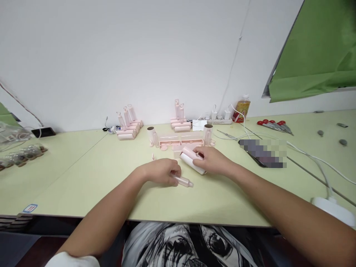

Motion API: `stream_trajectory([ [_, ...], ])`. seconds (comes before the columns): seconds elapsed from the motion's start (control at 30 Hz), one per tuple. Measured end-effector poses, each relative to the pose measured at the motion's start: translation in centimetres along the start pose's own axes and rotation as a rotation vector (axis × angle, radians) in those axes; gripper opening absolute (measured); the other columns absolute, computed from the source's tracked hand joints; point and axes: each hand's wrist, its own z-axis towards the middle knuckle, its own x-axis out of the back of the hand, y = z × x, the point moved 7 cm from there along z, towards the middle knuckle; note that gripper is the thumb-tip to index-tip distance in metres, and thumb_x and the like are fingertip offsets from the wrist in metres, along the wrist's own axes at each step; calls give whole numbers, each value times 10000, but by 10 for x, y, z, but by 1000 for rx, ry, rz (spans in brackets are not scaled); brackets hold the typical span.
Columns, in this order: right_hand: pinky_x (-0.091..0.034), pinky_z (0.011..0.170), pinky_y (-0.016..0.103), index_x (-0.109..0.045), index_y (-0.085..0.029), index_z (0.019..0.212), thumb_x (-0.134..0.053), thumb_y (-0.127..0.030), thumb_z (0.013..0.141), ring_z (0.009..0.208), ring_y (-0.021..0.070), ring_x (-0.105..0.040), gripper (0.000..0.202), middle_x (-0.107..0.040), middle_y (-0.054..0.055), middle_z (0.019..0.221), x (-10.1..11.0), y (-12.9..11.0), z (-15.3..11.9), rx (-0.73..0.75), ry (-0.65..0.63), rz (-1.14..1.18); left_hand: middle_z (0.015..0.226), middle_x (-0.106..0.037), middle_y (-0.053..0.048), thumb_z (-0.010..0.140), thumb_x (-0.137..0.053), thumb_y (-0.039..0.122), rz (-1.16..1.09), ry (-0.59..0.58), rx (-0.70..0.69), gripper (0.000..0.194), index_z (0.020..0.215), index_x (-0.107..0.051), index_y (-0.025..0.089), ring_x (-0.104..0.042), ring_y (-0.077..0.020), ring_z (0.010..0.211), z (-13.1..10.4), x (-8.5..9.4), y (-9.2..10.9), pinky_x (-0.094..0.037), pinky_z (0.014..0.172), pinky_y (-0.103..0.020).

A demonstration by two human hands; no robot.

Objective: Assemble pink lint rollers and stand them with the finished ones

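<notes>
Near the middle of the pale tabletop (91,185), as the head view shows, the person's left hand (164,171) has its fingers curled narrowly round a slender clear tube (184,181), whose stepped tip juts out toward the right. Just beyond and to the right, the right hand (210,159) grips a pink-and-white roller (191,161), thumb on the near side and fingers over the pink top, spread about as far as its thickness asks. Tube and roller lie close but apart; whether either rests on the surface cannot be told. The step in hand appears to be readying these two parts, and the next move would probably call for a steady hold on the roller while the tube is turned and lined up. Behind them sit pink cases (170,143), and farther back, at left, a cluster of rollers with upright handles (126,120).
</notes>
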Motion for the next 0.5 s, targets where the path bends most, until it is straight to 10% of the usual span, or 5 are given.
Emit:
stream_trajectory([
  [0.27, -404, 755, 308, -655, -161, 1109, -576, -237, 758, 908, 238, -567, 367, -634, 111, 1018, -5, -1, -1, 116, 11, -108, 674, -450, 35, 838, -526, 465, -288, 572, 118, 283, 820, -527, 183, -387, -97, 597, -8, 44, -30, -315, 550, -230],
  [0.5, -431, 873, 386, -630, -193, 1128, -595, -394, 831, 1048, 276, -542, 360, -622, 121, 1121, 8, -14, -5, 227, 176, 50, 749, -539, 19, 819, -580, 499, -417, 600, 85, 352, 986, -573, 189, -453, -105, 640, 4, 26, -26, -389, 593, -236],
])
